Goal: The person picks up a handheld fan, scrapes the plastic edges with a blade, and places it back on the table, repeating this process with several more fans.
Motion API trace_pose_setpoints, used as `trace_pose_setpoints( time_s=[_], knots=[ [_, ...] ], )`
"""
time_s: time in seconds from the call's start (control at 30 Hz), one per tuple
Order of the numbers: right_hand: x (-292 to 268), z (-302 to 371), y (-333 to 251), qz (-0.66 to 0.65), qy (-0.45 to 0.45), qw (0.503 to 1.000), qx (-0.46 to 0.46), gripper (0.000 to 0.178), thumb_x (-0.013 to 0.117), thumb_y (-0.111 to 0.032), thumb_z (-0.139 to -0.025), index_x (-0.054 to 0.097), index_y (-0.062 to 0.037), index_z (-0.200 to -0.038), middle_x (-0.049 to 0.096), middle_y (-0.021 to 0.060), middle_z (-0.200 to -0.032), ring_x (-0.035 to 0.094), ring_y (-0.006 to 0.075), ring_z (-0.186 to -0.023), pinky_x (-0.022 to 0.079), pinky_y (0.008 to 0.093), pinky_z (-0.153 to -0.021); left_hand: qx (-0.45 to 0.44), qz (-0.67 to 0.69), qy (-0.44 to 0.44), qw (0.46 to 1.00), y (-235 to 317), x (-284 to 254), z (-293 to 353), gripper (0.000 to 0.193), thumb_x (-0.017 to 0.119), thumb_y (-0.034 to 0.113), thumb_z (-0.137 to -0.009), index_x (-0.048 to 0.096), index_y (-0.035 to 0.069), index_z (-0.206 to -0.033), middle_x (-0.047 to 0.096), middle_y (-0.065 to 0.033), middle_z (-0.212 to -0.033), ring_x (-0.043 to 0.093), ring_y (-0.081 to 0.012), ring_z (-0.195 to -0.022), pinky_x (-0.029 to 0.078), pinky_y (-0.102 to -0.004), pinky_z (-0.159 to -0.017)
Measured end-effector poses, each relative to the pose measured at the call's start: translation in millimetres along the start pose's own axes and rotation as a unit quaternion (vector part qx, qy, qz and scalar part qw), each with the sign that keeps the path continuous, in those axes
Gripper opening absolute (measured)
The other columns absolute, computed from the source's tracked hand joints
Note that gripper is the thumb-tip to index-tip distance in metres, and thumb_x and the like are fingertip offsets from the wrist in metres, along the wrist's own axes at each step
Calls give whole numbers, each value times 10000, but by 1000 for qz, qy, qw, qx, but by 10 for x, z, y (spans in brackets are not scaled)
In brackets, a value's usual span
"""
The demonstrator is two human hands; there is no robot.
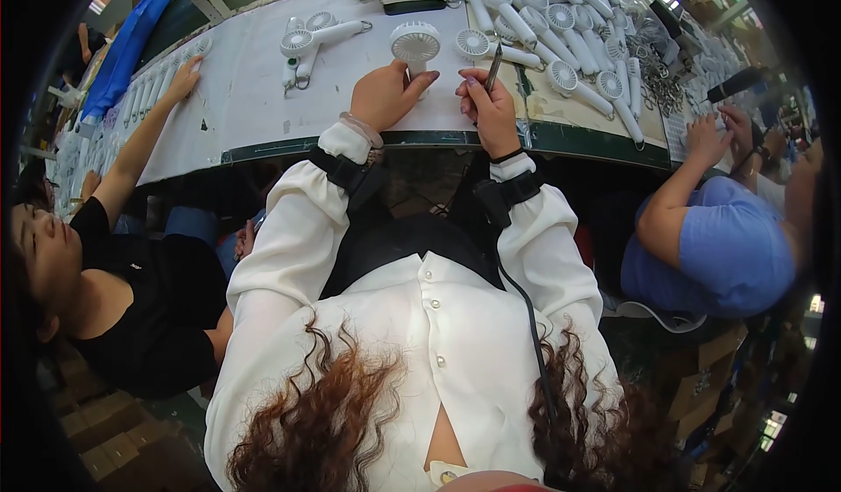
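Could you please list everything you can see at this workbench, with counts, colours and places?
handheld fan: one, white, on the table under the left hand
loose handheld fans: many, white, piled at far right; a few more at far centre-left
table: one, white top
metal rings: a heap, silvery, far right
cardboard boxes: several, brown, floor at right
co-workers: two, one in black at left, one in blue at right
pen-like tool: one, dark, in the right hand
left hand: on the fan's handle
right hand: closed on the tool
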State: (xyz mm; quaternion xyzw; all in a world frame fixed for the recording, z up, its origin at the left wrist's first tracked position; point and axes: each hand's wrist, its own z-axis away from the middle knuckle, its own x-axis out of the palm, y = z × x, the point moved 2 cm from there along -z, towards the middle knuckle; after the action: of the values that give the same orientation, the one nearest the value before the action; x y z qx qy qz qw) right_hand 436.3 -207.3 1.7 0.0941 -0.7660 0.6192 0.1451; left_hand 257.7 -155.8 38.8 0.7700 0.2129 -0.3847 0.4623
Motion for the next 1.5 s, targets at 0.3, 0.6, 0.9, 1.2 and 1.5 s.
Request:
trace_pose_setpoints(
  time_s=[0.3, 0.6, 0.9, 1.2, 1.5],
  knots=[
    [16, -42, 23, 72, 6, 997, -6, 212, 523, -140, -928, 581, -41, -1106, 561, -11, -807, 447, 27, -595, 314, 155, -486, -19, 36, 35, 999, -8, -68, 21, 473, 593, 524, -823, 659, 56, -799, 631, -143, -664, 619, -338, -637, 467, -432, -582],
    [3, 65, -35, 38, -10, 999, -3, 213, 483, -133, -956, 553, -30, -1129, 554, 0, -816, 437, 33, -590, 306, 160, -488, 4, 43, 61, 997, 36, 8, 92, 489, 624, 505, -810, 589, 76, -1043, 641, -110, -692, 629, -312, -652, 481, -393, -577],
    [28, 39, -76, 49, 0, 999, -6, 206, 469, -124, -965, 547, -25, -1128, 542, 3, -816, 419, 31, -585, 308, 152, -499, -6, 51, 37, 998, 32, 16, 79, 483, 612, 500, -823, 578, 72, -1045, 652, -103, -736, 636, -302, -689, 486, -384, -605],
    [36, 34, -96, 48, -1, 999, 2, 203, 465, -128, -970, 547, -27, -1126, 539, 5, -821, 422, 28, -595, 312, 148, -507, -21, 60, 15, 998, 70, -33, 85, 471, 600, 509, -820, 566, 55, -941, 660, -98, -745, 645, -300, -708, 485, -399, -618],
    [-19, 28, -61, 44, -4, 999, 9, 206, 457, -122, -971, 546, -22, -1127, 549, 14, -827, 442, 36, -613, 334, 152, -536, -19, 58, 21, 998, -3, 58, 108, 501, 591, 524, -823, 552, 46, -969, 660, -93, -747, 647, -297, -719, 487, -397, -622]
  ],
)
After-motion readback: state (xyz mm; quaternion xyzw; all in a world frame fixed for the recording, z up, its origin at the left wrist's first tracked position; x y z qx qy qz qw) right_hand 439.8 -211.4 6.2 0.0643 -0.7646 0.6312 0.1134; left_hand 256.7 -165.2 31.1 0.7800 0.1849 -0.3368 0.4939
